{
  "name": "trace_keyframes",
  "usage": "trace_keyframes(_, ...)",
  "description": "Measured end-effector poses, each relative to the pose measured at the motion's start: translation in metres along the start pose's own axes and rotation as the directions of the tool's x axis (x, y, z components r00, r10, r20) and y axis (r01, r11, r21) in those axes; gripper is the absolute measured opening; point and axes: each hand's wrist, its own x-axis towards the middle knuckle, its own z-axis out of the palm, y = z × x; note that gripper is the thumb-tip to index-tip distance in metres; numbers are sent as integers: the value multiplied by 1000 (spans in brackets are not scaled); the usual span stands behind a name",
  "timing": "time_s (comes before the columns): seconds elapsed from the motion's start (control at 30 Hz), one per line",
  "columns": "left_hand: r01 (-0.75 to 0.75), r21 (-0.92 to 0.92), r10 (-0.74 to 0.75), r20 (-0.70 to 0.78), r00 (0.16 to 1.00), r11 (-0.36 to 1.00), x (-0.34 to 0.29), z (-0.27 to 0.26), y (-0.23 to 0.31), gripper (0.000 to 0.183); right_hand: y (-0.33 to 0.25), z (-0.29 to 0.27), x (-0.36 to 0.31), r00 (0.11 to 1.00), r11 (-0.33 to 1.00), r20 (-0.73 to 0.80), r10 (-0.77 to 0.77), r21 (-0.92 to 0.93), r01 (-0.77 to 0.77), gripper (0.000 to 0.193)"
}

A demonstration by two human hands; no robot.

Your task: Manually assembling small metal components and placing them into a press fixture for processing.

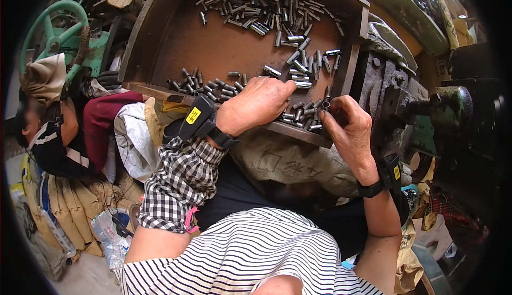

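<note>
Right of the frame's middle, the right hand (350, 127) pinches a small metal tube (326, 105) over the tray (213, 50). The left hand (257, 103) has bent fingers; I can't tell if they hold anything. The tube looks hard, light and slippery; grab its round sides.

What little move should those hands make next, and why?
Probably the right hand should lift the short metal tube beside its thumb tip: that tube seems within pinching reach, while other loose tubes crowd close by.
</note>
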Motion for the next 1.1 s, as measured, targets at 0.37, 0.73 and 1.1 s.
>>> trace_keyframes(0.37, 224, -934, -149, 189, 971, 278, 9, -10, 20, 18, -2, -5, 0, 886, 547, 196, 421, 724, -421, 15)
trace_keyframes(0.73, 205, -978, -127, 209, 970, -48, 12, 0, 29, 17, 5, -6, 1, 851, 444, 155, 502, 798, -407, 14)
trace_keyframes(1.1, 203, -977, -149, 211, 966, -69, 13, 2, 32, 17, 6, -3, -2, 826, 346, 216, 520, 831, -435, 15)
